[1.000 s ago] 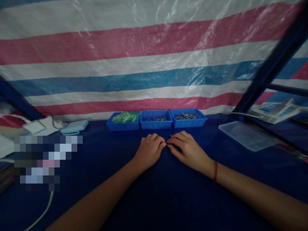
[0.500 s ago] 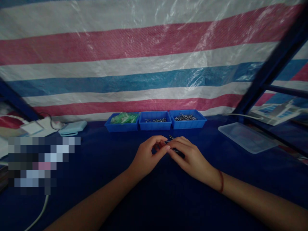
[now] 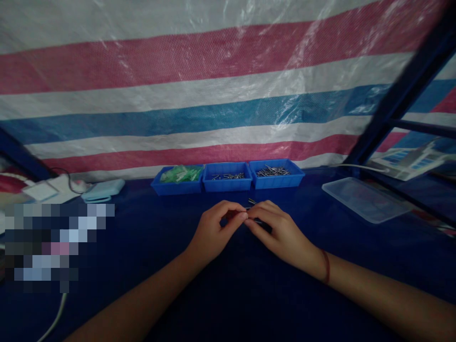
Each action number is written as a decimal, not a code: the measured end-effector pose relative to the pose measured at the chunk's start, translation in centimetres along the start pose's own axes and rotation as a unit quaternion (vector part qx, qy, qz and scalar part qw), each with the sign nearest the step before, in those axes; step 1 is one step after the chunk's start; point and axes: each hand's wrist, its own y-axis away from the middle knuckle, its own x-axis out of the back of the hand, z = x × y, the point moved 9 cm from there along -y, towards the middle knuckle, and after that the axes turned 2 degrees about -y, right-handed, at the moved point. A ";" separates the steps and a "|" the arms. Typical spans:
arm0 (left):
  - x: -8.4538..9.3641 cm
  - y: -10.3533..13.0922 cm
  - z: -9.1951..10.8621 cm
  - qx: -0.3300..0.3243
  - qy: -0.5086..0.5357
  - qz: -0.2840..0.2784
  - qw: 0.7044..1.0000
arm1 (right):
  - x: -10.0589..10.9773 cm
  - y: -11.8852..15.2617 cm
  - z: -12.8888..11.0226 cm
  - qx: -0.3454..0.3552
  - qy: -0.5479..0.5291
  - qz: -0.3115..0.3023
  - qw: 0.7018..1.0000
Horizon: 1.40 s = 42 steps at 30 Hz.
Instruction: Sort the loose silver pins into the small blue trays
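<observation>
My left hand point(image 3: 215, 231) and my right hand point(image 3: 281, 227) meet at their fingertips over the dark blue table point(image 3: 228, 294). The left thumb and index finger pinch something too small to make out. Fingers of the right hand are closed on a thin dark metallic piece point(image 3: 252, 202), whose end sticks out beyond them; the rest of it is hidden. Behind the hands stand three blue bins in a row: the left bin point(image 3: 178, 188) holds green packets, while the middle bin point(image 3: 227, 185) and the right bin point(image 3: 280, 181) hold thin metal pieces.
A clear plastic lid point(image 3: 366, 200) lies at the right. On the left are a light blue case point(image 3: 103, 191), a white box point(image 3: 42, 191), a pixelated area and a white cable point(image 3: 59, 316). Striped sheeting point(image 3: 199, 114) hangs behind, between dark blue frame posts.
The view has shifted slightly. The left fingertips have closed together more, and both hands remain joined at the fingertips.
</observation>
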 end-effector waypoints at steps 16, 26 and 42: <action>-0.2 -0.1 -0.6 0.025 -0.010 -0.011 1.000 | 2.6 0.6 -0.3 0.016 -0.021 0.125 0.992; 0.1 0.2 -1.0 0.046 0.020 0.005 0.999 | 2.5 -0.5 -0.2 0.032 0.044 0.069 0.996; -2.5 0.3 0.2 -0.029 -0.195 -0.112 0.974 | 9.5 -1.4 9.4 -0.077 0.291 0.201 0.932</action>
